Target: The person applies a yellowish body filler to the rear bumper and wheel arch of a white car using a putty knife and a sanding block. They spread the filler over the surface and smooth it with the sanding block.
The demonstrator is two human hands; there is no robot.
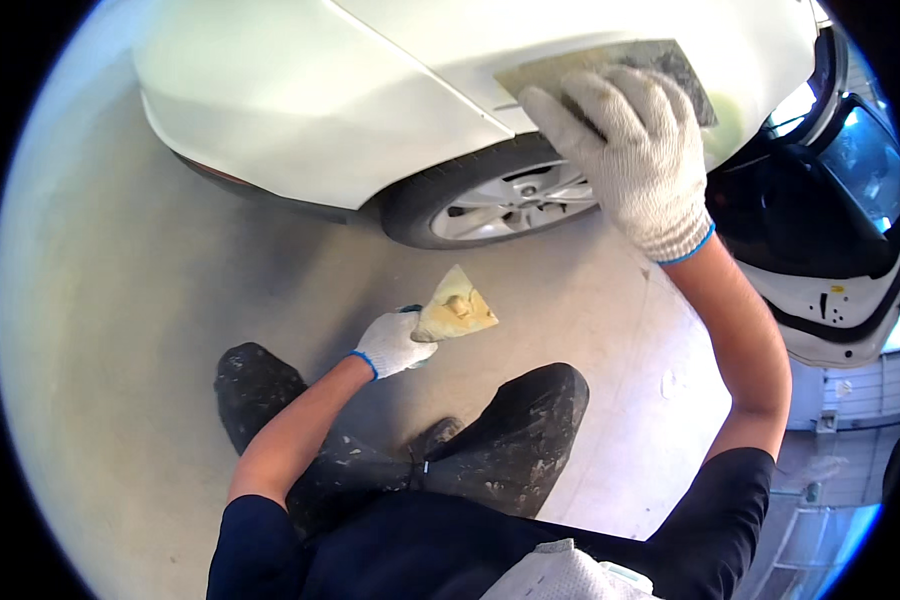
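Note:
My right hand (635, 165), in a white knit glove with a blue cuff, grips a wide, flat, stained spreader (535, 72) at the white car's rear or front fender (400, 90), just above the wheel arch; whether its edge touches the paint is hard to tell. Below the wheel (515, 215), my gloved left hand (395, 345) holds a small triangular pale board (475, 315) with a tan lump of paste on it, out over the floor.
My bent knees (530, 430) in dark, spattered trousers are low in view above the grey floor (120, 350). At right stands another dark vehicle or detached body part (800, 220) with white lower trim, beside distorted wall panels.

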